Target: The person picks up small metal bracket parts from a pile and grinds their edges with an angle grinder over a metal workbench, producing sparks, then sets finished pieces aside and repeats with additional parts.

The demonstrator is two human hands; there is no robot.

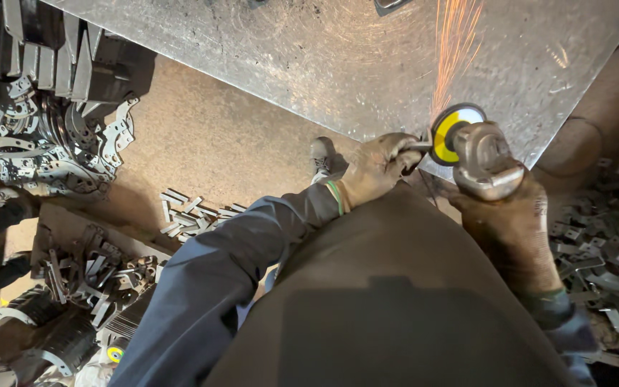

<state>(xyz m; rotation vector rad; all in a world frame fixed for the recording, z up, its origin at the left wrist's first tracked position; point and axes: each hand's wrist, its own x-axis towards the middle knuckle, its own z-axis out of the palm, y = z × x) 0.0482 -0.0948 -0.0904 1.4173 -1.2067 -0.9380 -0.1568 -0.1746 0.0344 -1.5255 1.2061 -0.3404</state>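
The grinding is under way and not finished — sparks (454,50) fly up from the point where the disc (451,133) of the angle grinder (483,161) meets a small metal piece (418,147) at the near edge of the steel table (309,64). How much of the piece has been ground cannot be told: it is mostly hidden by the glove and the disc, and only a thin pale sliver shows between them. No finished edge can be judged from this view.

The left hand (377,166), in a worn brown glove, has its fingers pinched closed around the small piece and presses it against the table edge. The right hand (514,226), also gloved, is wrapped tightly about the body of the grinder, just behind its grey gear head, fingers fully curled around it.

The grinder sits just right of the left hand, its head tilted toward the table. The disc shows a yellow ring and a white centre with a dark rim — it is blurred, so it is probably spinning.

On the floor to the left lies a heap of short flat metal strips (191,213), and further left a pile of cut round plates (44,140). More scrap offcuts (607,244) lie to the right.
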